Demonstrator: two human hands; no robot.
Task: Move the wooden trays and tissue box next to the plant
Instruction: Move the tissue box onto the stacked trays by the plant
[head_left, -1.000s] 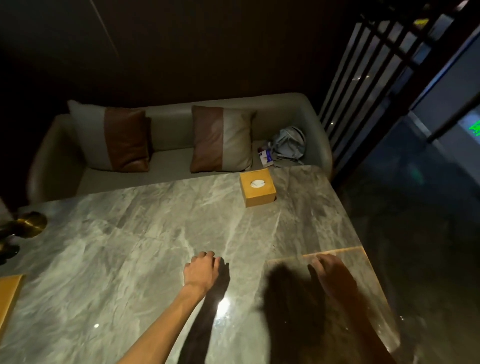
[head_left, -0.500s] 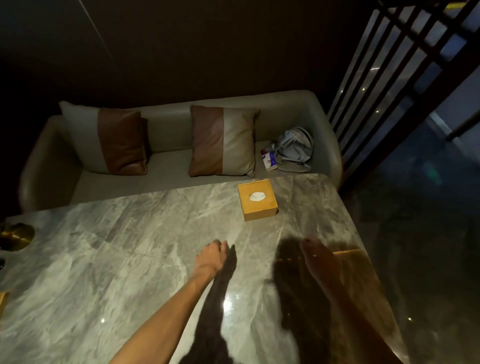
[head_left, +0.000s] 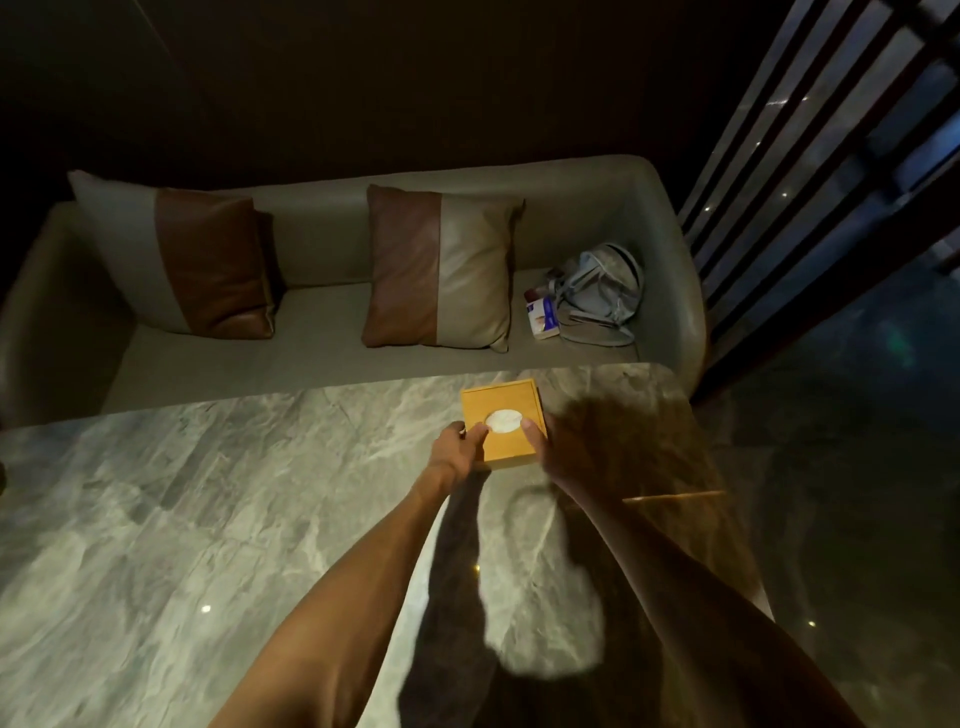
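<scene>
A square wooden tissue box (head_left: 501, 405) with a white oval opening on top stands near the far edge of the grey marble table (head_left: 182, 519). My left hand (head_left: 457, 449) grips its left near corner, thumb on the top. My right hand (head_left: 553, 452), in shadow, clasps its right side, thumb resting on the top too. The box sits on the table between both hands. A wooden tray edge (head_left: 675, 496) glints at the table's right side, mostly in shadow. No plant shows in this view.
Behind the table runs a beige sofa (head_left: 322, 343) with two brown-and-cream cushions (head_left: 441, 270), a grey bag (head_left: 597, 291) and a small packet (head_left: 540, 317) at its right end. A dark slatted screen (head_left: 810, 156) stands at the right. The dark floor lies right of the table.
Both hands have reached forward from the table's near part to the tissue box and closed on its two sides. The view has shifted forward and right; the brass object at left has left the frame.
</scene>
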